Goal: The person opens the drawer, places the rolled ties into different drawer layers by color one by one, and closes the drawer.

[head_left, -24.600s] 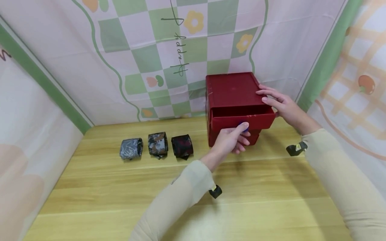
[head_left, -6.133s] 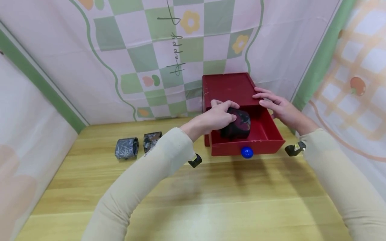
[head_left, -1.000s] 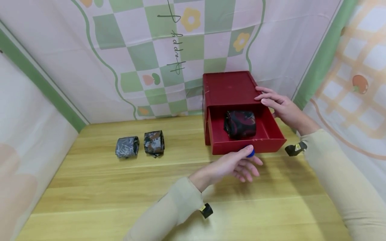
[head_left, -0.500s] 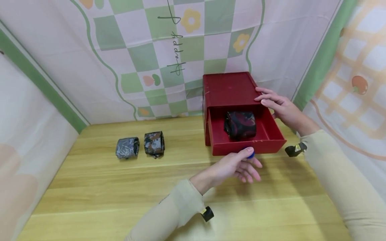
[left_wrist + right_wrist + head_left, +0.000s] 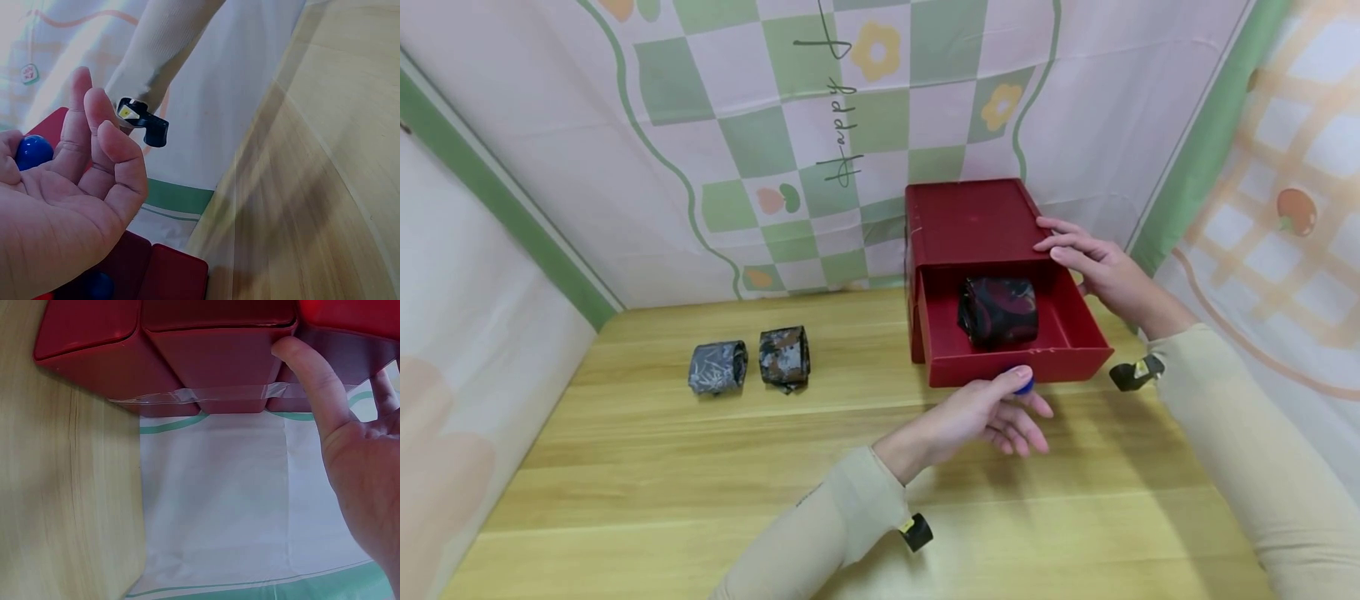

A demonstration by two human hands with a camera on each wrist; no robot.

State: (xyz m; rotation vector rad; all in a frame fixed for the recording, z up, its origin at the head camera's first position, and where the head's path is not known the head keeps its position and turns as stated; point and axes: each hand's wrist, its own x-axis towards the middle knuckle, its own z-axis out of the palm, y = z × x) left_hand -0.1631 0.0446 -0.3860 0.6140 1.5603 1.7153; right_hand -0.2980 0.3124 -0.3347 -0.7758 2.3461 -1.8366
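My left hand is at the front of a pulled-out red drawer, pinching its round blue knob between thumb and index finger, other fingers spread loosely. Inside the drawer lies a rolled-up necktie, black with dark red patterning. The drawer belongs to a red drawer box against the back wall. My right hand rests on the box's right top edge with fingers extended; in the right wrist view its thumb touches the red side.
Left of the box on the wooden table are a brown-and-grey camouflage rolled necktie and a grey leaf-patterned one. Clear tape runs across the box's side. Patterned cloth walls enclose the table.
Since the oldest frame, the drawer has come farther out and the dark red necktie went from table into drawer. My left hand released it and returned to the knob. The last second shows little movement.
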